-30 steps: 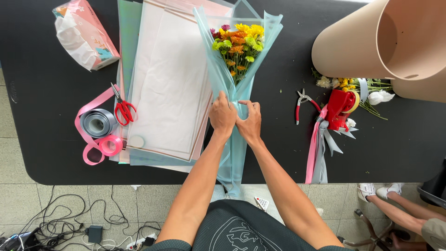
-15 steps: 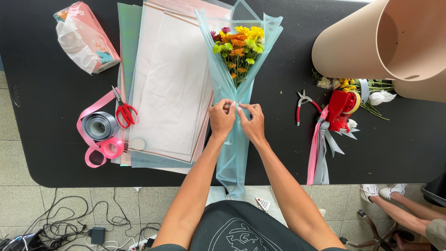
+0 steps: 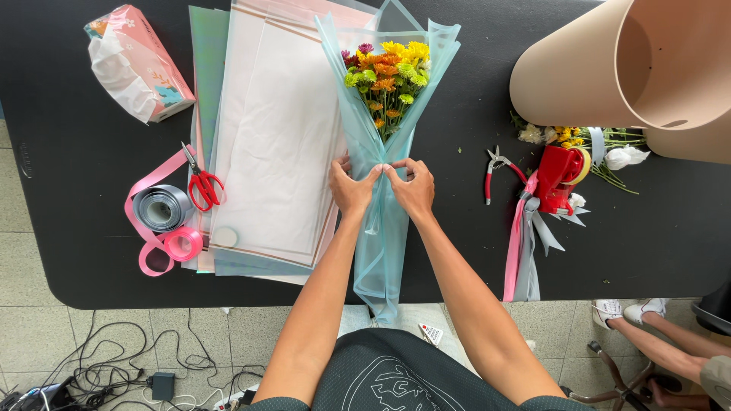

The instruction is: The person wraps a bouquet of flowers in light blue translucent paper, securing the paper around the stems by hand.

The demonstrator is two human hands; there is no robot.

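Both hands, left hand (image 3: 352, 189) and right hand (image 3: 412, 187), have slid together, pinching the pale-blue translucent wrapping sheet (image 3: 381, 228) around the yellow-and-orange flower bunch (image 3: 386, 76) near the black table's (image 3: 76, 251) front edge, where a loosened pinch could let it unfurl.

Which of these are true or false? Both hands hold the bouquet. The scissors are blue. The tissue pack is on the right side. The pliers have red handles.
1. Both hands hold the bouquet. True: the left hand and right hand pinch the bouquet at its narrow waist.
2. The scissors are blue. False: the scissors have red handles.
3. The tissue pack is on the right side. False: the tissue pack lies at the table's far left.
4. The pliers have red handles. True: the pliers lie right of the hands.
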